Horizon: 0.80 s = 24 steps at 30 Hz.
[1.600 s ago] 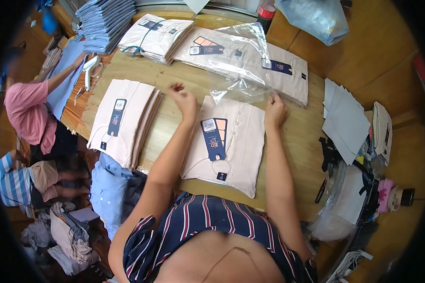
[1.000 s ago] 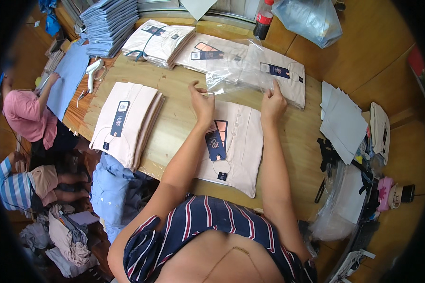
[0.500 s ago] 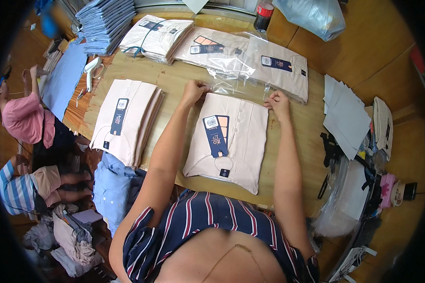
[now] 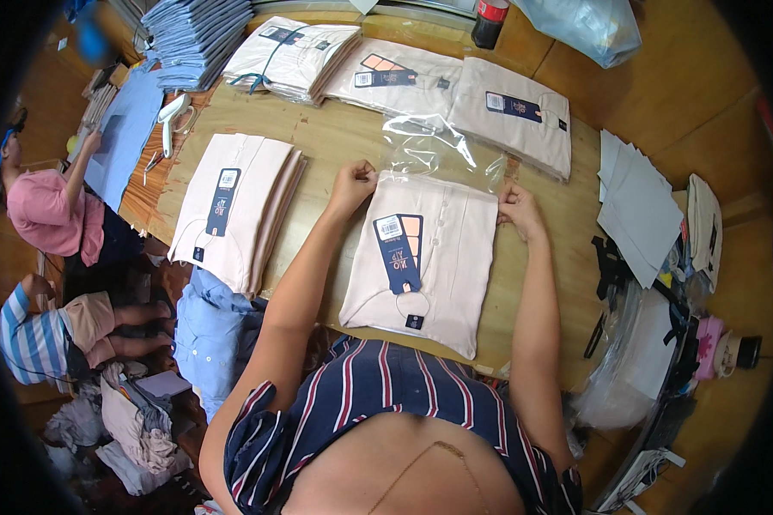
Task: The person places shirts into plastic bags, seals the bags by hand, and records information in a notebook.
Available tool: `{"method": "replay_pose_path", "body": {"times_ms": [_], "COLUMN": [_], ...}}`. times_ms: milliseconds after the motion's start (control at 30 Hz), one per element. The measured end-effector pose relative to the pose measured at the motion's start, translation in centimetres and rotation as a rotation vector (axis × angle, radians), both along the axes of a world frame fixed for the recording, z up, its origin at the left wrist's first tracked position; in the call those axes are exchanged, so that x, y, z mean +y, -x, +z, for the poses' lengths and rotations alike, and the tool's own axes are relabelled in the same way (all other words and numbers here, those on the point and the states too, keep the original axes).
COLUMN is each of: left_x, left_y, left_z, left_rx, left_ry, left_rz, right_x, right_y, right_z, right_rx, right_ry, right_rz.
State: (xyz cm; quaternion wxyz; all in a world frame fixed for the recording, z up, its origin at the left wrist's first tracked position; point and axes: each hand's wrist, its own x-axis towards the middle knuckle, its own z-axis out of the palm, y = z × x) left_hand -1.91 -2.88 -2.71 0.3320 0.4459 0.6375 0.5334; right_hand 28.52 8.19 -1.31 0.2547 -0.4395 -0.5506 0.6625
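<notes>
A folded cream shirt (image 4: 461, 266) with navy hang tags lies in front of me on the table. A clear plastic bag (image 4: 438, 142) spreads out from its far edge, and its mouth seems to reach over the shirt's far end. My left hand (image 4: 354, 187) pinches the bag at the shirt's far left corner. At the far right corner, my right hand (image 4: 521, 212) is closed with fingertips together on the bag's edge, beside the shirt. How far the film covers the shirt is hard to make out.
Left on the table (image 4: 318, 137) sits a stack of folded shirts (image 4: 253, 184). Bagged shirts (image 4: 511, 120) and a tied bundle (image 4: 288, 56) line the back. A tagging gun (image 4: 173, 116), a dark bottle (image 4: 489, 24) and white sheets (image 4: 636, 206) surround them. Two people (image 4: 47, 210) are at left.
The bag now lies flatter and straighter beyond the shirt, its mouth drawn to the shirt's far edge. My right hand has come slightly nearer and to the right along the shirt's side.
</notes>
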Motion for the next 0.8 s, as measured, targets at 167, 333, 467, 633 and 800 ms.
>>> {"method": "replay_pose_path", "body": {"times_ms": [167, 333, 467, 633, 800], "left_x": [-4.0, -7.3, -11.4, -18.9, -27.8], "left_y": [-0.4, -1.0, -2.0, -3.9, -7.3], "left_z": [0.4, 1.9, 3.3, 2.5, 3.8], "left_rx": [-0.121, -0.168, -0.307, -0.403, -0.358], "left_ry": [0.086, 0.151, 0.218, 0.307, 0.482], "left_rz": [0.024, -0.031, -0.05, -0.04, -0.093], "right_x": [-2.9, -5.8, -9.3, -14.5, -20.5], "right_y": [0.2, -0.3, -1.2, -4.0, -6.1], "right_z": [0.8, 1.5, 2.5, 2.0, 3.3], "right_rx": [-0.068, -0.162, -0.171, -0.107, -0.129], "right_ry": [-0.033, 0.01, 0.094, 0.27, 0.429], "right_rz": [0.129, 0.236, 0.348, 0.516, 0.719]}}
